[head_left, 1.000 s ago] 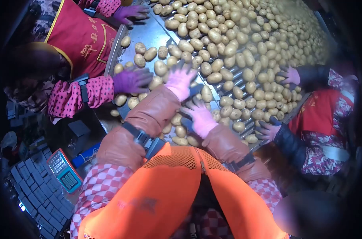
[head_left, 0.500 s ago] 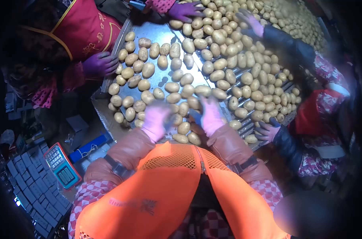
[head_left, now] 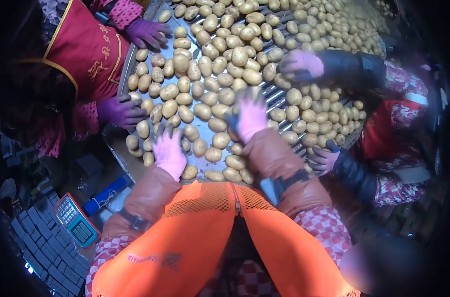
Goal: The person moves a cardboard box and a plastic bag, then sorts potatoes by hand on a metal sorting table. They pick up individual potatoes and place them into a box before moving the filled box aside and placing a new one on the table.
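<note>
Many pale yellow potatoes [head_left: 219, 124] lie on the metal tray [head_left: 178, 24] in front of me. My left hand [head_left: 168, 151], in a pink glove with dark fingertips, rests at the lower left among the potatoes. Its fingers are spread and nothing shows in its grasp. Further right, my right hand [head_left: 251, 115] reaches over the potatoes beside the metal rollers [head_left: 276, 96]. Motion blurs its fingers, which point away from me, and whether they hold a potato cannot be made out.
At the left, a co-worker in a red apron [head_left: 93, 54] has purple-gloved hands [head_left: 123, 111] at the tray edge. Across the right side, another person's gloved hands [head_left: 303, 65] touch potatoes. A calculator-like device [head_left: 76, 220] and a blue box [head_left: 106, 195] are at lower left.
My left hand has moved left and its fingers have spread. My right hand has shifted up and slightly left. More potatoes cover the tray's upper part, and the co-workers' upper hands have moved.
</note>
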A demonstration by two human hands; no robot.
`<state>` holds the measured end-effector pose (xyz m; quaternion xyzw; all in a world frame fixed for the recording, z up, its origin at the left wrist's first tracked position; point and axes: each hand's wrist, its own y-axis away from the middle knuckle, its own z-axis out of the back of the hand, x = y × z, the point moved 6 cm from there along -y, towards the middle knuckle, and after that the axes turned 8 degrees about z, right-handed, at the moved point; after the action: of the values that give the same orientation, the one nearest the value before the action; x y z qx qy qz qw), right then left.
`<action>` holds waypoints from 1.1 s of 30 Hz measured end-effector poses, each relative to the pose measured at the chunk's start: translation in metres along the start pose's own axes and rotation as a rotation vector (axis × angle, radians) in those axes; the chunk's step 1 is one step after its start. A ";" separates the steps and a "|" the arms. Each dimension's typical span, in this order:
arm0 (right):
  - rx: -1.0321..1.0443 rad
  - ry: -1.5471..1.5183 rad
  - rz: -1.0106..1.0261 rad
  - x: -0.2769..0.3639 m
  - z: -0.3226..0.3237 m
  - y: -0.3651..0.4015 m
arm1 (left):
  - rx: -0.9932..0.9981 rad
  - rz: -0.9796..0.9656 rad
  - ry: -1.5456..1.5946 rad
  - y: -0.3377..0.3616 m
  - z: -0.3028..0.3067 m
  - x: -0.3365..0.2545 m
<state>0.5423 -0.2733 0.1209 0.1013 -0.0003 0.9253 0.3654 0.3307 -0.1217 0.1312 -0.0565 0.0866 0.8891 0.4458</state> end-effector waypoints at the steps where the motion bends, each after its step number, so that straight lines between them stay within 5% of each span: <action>1: 0.021 -0.035 0.089 0.024 -0.003 0.016 | -0.066 -0.053 0.204 -0.013 0.008 -0.013; 3: 0.254 -0.042 0.304 0.059 -0.021 0.040 | -0.169 -0.208 0.362 -0.059 0.020 -0.044; 7: 0.216 -0.430 0.490 0.049 0.000 0.075 | -0.093 -0.243 0.321 -0.120 0.002 -0.053; 9: 0.450 -0.838 0.257 0.021 0.012 0.080 | -0.004 -0.365 0.179 -0.110 0.001 -0.049; 10: 0.563 -1.499 -0.489 -0.009 -0.021 0.100 | 0.061 -0.317 0.288 -0.094 0.003 -0.038; 11: 0.325 -1.582 -0.600 -0.021 -0.016 0.101 | 0.052 -0.286 0.214 -0.074 -0.012 -0.017; 12: 0.332 -1.333 -0.506 -0.044 -0.008 0.092 | 0.043 -0.255 0.137 -0.054 -0.025 0.005; 13: 0.173 -1.700 -0.674 -0.064 -0.025 0.089 | 0.034 -0.197 0.189 -0.039 -0.017 0.017; 14: -0.001 -1.331 -0.329 -0.070 -0.003 0.072 | 0.026 -0.138 0.243 -0.026 -0.009 0.026; 16: 0.029 -0.728 -0.097 -0.066 0.033 0.040 | 0.060 0.103 0.395 -0.009 -0.011 0.046; 18: -0.159 -0.798 -0.168 -0.065 0.034 0.006 | 0.023 0.184 0.256 -0.002 -0.015 0.054; 20: -0.141 -1.039 -0.451 -0.068 0.035 -0.035 | 0.127 -0.079 0.457 -0.002 -0.006 0.012; 22: -0.458 -0.495 -0.026 -0.089 0.024 -0.093 | 0.173 -0.496 0.244 0.016 -0.013 -0.038; 23: -0.452 -0.498 -0.010 -0.082 0.018 -0.099 | 0.165 -0.625 0.175 0.020 -0.013 -0.050; 25: -0.360 0.160 0.042 -0.058 0.009 -0.115 | 0.144 -0.498 0.124 0.015 -0.022 -0.022; 27: -0.038 -0.353 0.037 -0.044 -0.007 -0.106 | 0.233 -0.255 0.091 0.005 -0.027 0.009; 30: -0.083 -0.207 0.387 0.015 -0.012 -0.026 | -0.009 -0.085 0.109 0.000 -0.024 0.039; 32: -0.022 -0.444 0.349 0.007 -0.003 0.003 | -0.104 -0.132 0.170 -0.011 0.001 0.021; 33: 0.015 -0.916 0.079 -0.014 -0.011 0.011 | -0.204 -0.175 0.243 -0.016 0.019 0.007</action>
<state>0.5427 -0.2907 0.1084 0.5024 -0.1592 0.7984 0.2911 0.3388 -0.1025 0.1469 -0.2159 0.0440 0.8378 0.4996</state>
